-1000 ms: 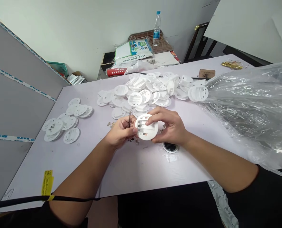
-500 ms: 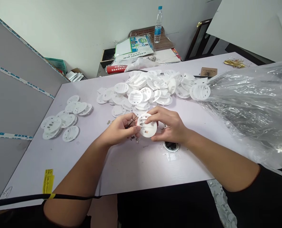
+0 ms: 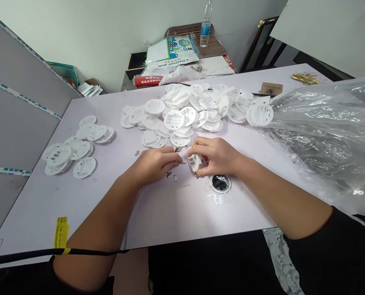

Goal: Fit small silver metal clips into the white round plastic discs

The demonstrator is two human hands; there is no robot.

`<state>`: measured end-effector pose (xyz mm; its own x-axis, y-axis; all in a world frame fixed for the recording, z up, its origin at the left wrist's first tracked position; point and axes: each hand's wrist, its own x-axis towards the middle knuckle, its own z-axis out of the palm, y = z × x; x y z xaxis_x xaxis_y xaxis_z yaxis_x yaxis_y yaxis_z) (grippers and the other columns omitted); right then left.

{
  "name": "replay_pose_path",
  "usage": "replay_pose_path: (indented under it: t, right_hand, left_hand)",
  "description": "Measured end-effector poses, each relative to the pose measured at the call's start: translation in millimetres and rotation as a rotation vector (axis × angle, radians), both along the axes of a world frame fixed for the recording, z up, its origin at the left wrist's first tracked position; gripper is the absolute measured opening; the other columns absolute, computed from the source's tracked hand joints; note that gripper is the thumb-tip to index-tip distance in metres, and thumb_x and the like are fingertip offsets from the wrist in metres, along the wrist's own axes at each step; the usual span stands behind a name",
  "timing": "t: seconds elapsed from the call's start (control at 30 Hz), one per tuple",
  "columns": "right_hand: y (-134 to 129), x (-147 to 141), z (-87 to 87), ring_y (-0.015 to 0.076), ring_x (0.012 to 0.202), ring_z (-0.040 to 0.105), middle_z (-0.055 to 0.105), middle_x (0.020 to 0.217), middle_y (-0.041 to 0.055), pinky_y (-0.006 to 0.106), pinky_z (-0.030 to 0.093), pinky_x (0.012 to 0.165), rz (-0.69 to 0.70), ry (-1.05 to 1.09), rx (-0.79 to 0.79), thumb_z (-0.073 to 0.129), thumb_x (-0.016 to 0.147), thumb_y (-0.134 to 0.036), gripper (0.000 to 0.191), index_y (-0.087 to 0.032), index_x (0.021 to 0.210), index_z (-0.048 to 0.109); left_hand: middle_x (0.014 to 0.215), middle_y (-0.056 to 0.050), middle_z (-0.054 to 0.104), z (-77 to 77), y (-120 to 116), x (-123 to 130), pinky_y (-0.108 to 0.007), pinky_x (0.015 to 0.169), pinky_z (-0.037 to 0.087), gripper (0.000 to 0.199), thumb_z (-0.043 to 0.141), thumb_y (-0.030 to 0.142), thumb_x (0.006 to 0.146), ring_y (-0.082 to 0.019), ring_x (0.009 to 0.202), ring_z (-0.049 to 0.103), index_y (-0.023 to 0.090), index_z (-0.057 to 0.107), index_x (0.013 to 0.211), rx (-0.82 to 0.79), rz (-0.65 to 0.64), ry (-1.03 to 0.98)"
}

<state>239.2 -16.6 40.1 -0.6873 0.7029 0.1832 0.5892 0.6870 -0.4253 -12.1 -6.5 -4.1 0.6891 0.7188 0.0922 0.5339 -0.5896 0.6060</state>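
A white round plastic disc (image 3: 194,160) with small metal pieces on its face is held tilted in my right hand (image 3: 215,155), fingers on its top and right side. My left hand (image 3: 158,164) is pinched around a small thin metal piece (image 3: 181,162), just left of the disc and apart from it. Small metal parts (image 3: 176,178) lie on the table below and around my fingertips. Right below my right hand sits a round dark piece with a white rim (image 3: 220,183).
A large heap of white discs (image 3: 174,119) lies beyond my hands. A smaller group of discs (image 3: 84,167) is at the left. Clear plastic sheeting (image 3: 324,135) covers the right side. A black cable (image 3: 90,252) crosses the near left.
My left hand has come off the disc and moved slightly left. The disc has turned more edge-on in my right hand. The whole view has shifted a little.
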Motion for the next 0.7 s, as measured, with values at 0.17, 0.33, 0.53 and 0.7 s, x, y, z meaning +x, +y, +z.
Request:
replay_pose_path:
  t: [0.17,0.33,0.53,0.7]
  right_hand:
    - [-1.2,-0.6,0.7,0.006,0.056,0.043,0.059,0.092,-0.0002,0.022,0.029,0.054,-0.002,-0.033,0.01,0.07,0.066,-0.017,0.021,-0.019,0.085,0.063]
    - [-1.8,-0.7,0.8,0.0057,0.056,0.038,0.053,0.086,-0.0004,0.023,0.026,0.053,0.002,-0.063,0.041,0.069,0.066,-0.019,0.015,-0.018,0.077,0.059]
    - [-3.0,-1.2,0.5,0.0053,0.056,0.036,0.05,0.085,-0.0008,0.022,0.026,0.052,-0.003,-0.077,0.059,0.069,0.067,-0.021,0.014,-0.017,0.076,0.059]
    - [-3.2,-2.2,0.7,0.0055,0.057,0.037,0.05,0.085,-0.0007,0.023,0.025,0.053,-0.01,-0.076,0.056,0.069,0.067,-0.021,0.013,-0.017,0.074,0.059]
  left_hand:
    - [0.086,-0.002,0.066,-5.0,-2.7,6.3,-0.022,0.057,0.029,0.032,0.045,0.034,0.1,-0.008,0.063,0.05,0.03,0.077,0.105,0.161,-0.032,0.003]
    - [0.085,-0.003,0.068,-8.5,-1.5,6.0,-0.022,0.057,0.03,0.033,0.046,0.035,0.1,-0.008,0.063,0.051,0.033,0.078,0.108,0.17,-0.035,-0.021]
    - [0.084,-0.002,0.067,-10.4,-1.8,6.6,-0.023,0.057,0.029,0.033,0.046,0.037,0.1,-0.008,0.062,0.049,0.032,0.079,0.104,0.155,-0.034,-0.034]
    - [0.082,-0.002,0.066,-9.6,-2.7,9.2,-0.023,0.057,0.027,0.033,0.046,0.035,0.1,-0.008,0.061,0.047,0.032,0.079,0.101,0.155,-0.026,-0.028]
